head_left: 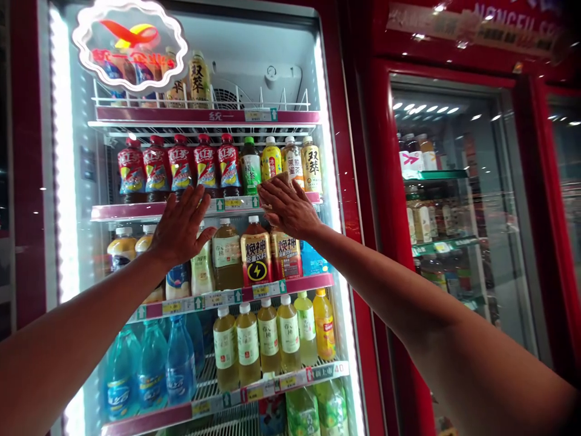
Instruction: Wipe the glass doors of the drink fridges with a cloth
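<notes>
We stand at a lit drinks fridge with both palms on its closed glass door [281, 79]. Our left hand [181, 224] rests near the door's middle, fingers spread and released, grasping nothing. Our right hand [285, 206], just beside it toward the right edge, lies flat with its fingers pressing a small tan pad [278, 179] against the glass, level with the second shelf [136, 211]. Bottles [181, 166] sit untouched inside. The work seems under way; we cannot tell how much of the glass is covered.
</notes>
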The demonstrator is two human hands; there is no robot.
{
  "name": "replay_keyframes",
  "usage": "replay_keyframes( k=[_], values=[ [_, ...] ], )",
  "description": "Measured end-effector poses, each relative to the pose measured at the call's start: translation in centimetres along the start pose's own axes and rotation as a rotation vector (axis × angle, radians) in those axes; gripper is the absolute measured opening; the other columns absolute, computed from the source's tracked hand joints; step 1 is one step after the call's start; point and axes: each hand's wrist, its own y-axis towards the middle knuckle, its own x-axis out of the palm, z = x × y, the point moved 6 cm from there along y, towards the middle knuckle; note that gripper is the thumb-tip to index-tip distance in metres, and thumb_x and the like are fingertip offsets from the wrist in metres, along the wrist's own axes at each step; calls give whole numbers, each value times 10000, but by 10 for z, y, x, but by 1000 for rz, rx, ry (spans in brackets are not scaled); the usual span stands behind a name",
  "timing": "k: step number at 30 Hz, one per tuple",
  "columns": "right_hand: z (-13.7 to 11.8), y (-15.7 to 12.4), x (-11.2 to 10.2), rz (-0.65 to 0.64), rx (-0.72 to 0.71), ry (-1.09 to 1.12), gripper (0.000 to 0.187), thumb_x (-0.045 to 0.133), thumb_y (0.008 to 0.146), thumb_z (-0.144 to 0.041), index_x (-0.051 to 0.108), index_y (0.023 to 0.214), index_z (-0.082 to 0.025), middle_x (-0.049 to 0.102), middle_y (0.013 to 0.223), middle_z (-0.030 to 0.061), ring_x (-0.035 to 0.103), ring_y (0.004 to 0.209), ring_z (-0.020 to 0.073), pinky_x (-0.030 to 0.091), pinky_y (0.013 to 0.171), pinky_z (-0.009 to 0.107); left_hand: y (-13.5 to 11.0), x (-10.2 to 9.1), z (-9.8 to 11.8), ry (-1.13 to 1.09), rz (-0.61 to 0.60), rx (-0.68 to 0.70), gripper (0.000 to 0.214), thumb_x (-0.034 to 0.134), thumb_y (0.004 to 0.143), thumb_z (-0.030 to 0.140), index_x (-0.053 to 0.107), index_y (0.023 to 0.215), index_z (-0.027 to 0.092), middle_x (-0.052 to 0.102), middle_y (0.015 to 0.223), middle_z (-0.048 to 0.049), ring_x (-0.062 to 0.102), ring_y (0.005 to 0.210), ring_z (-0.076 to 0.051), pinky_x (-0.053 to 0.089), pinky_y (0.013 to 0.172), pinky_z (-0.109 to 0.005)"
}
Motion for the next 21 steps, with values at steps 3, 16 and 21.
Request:
replay_keyframes(
  k=[3,16,21],
  values=[
    [8,5,-2,40,60,-2,662,265,1057,-615,361,1617,-277,406,1683,16,301,1585,256,150,1334,540,-1,-1,1,3,0,-7,768,360,1013,523,100,1681,248,158,1749,-117,98,1625,-320,66,1303,-601],
    [46,-40,-21,71,67,-44,671,246,1061,-615,229,1664,-320,409,1680,26,308,1581,286,142,1320,595,-6,1,1,62,57,1,757,165,1042,612,261,1619,132,202,1735,-158,91,1631,-280,65,1308,-549],
    [54,-51,-23,67,105,-34,691,262,1059,-613,209,1671,-297,368,1700,42,255,1601,294,217,1305,585,-8,-1,4,50,116,29,721,228,1048,596,271,1622,160,232,1729,-145,126,1627,-267,87,1310,-535]
  ],
)
